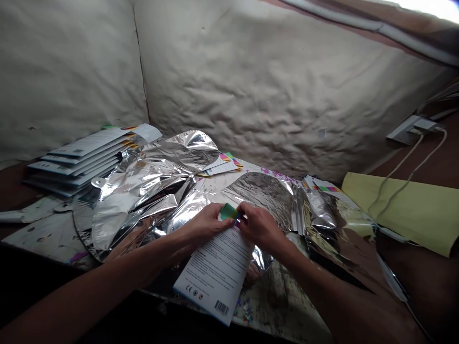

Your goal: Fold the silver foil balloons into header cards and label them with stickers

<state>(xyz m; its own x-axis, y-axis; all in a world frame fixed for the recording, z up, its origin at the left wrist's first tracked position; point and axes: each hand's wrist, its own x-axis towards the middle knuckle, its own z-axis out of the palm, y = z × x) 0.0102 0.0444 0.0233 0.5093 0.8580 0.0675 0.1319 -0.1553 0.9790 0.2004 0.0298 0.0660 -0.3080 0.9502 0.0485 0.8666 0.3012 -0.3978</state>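
A white printed paper packet (217, 272) with lines of text, a barcode and a multicoloured top flap (227, 211) is tilted in front of me. My left hand (206, 222) grips its upper left edge, thumb over the flap. At the upper right, my right hand (261, 227) pinches the flap with bent fingers. Whatever is inside the packet stays hidden. Flat, shiny silver foil pieces (132, 196) lie crumpled behind and to the left of my hands. Another rounded foil piece (265, 191) spreads out just beyond my right hand.
Several similar packets (79, 155) are stacked at the left. More packets (222, 166) lie behind the foil and at the right (322, 185). A yellow sheet (412, 205) sits at the right under white cables (403, 165) from a wall socket (412, 129). A wrinkled covering (251, 91) backs the worktable.
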